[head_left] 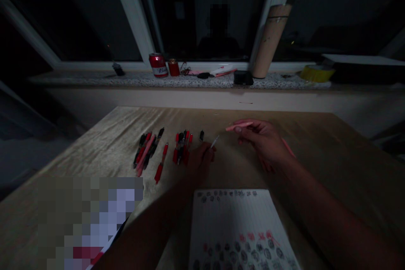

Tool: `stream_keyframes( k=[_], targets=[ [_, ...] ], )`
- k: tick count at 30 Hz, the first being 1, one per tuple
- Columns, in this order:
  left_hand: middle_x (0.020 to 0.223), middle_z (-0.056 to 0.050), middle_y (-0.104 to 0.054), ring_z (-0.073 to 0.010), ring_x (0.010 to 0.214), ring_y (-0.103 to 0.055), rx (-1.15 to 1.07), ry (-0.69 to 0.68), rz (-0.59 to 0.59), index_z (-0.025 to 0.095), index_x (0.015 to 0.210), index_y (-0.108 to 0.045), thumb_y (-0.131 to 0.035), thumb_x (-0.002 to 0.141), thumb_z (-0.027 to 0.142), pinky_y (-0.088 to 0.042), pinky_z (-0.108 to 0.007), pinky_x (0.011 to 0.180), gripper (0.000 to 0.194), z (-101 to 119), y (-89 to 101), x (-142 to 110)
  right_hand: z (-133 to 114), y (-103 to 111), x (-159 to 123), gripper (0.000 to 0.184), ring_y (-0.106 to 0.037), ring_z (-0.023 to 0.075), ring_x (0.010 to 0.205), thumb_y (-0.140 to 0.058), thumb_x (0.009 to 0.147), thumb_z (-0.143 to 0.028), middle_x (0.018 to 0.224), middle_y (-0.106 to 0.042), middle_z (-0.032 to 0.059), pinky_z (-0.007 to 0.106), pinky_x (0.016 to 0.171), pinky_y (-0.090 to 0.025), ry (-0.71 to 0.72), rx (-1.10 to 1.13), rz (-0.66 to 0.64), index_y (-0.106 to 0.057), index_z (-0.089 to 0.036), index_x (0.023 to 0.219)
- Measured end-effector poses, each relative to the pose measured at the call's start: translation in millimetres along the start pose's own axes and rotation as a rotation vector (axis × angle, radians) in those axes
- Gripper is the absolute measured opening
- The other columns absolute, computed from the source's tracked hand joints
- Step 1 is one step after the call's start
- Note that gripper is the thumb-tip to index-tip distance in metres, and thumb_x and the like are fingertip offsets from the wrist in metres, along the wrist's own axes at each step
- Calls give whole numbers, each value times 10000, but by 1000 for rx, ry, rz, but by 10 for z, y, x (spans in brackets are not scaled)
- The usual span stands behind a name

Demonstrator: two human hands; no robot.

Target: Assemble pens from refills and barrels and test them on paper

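Note:
Between the fingertips of my left hand (202, 155) is a thin pale pen refill (214, 141), its tip pointing up and to the right. My right hand (267, 138) pinches a pink pen barrel (239, 126), held nearly level above the table. The refill and the barrel are apart. Another pink piece (288, 147) shows beyond my right wrist, partly hidden. Beside my left hand lies a bunch of red and black pens (181, 145), partly covered by the hand. A small black pen part (201, 135) lies just behind it.
Farther left are a single red pen (161, 163) and another pen bunch (145, 152). A lined notebook (230, 215) with black and red scribbles lies in front. On the windowsill stand a red can (157, 66), a red jar (174, 67), a tall cylinder (271, 42) and yellow tape (316, 73).

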State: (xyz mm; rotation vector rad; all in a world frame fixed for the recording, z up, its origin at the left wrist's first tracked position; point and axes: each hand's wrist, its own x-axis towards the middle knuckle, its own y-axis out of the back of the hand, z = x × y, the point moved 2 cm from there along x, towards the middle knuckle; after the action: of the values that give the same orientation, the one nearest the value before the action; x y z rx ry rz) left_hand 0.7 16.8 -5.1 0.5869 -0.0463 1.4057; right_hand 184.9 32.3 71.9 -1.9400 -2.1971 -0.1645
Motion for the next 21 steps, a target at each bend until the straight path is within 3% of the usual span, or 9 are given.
stream_keyframes(
  k=[3,7,21],
  targets=[
    [632,14,-507,-96,570,-456,71,-50,-44,157,832,-538,-353,915,328,-343,-225,554,265,34,0,3,-72,-39,-24,186,-544,122,647,-659,756,-374,918,-694,55,256,558,-439,55,-24,-24,-654,-190,786],
    [629,16,-510,-98,565,-459,86,-73,-76,155,835,-541,-350,916,337,-338,-225,553,276,60,1,-4,-108,-62,-40,220,-508,109,583,-637,773,-404,798,-670,26,249,535,-419,112,-94,-32,-590,-198,713],
    [629,20,-519,-97,562,-477,112,-81,-101,153,879,-549,-349,921,331,-343,-220,554,271,64,-9,-4,-24,-49,-43,193,-506,125,619,-604,802,-383,798,-639,25,261,548,-386,139,-207,-81,-578,-198,758]
  ],
)
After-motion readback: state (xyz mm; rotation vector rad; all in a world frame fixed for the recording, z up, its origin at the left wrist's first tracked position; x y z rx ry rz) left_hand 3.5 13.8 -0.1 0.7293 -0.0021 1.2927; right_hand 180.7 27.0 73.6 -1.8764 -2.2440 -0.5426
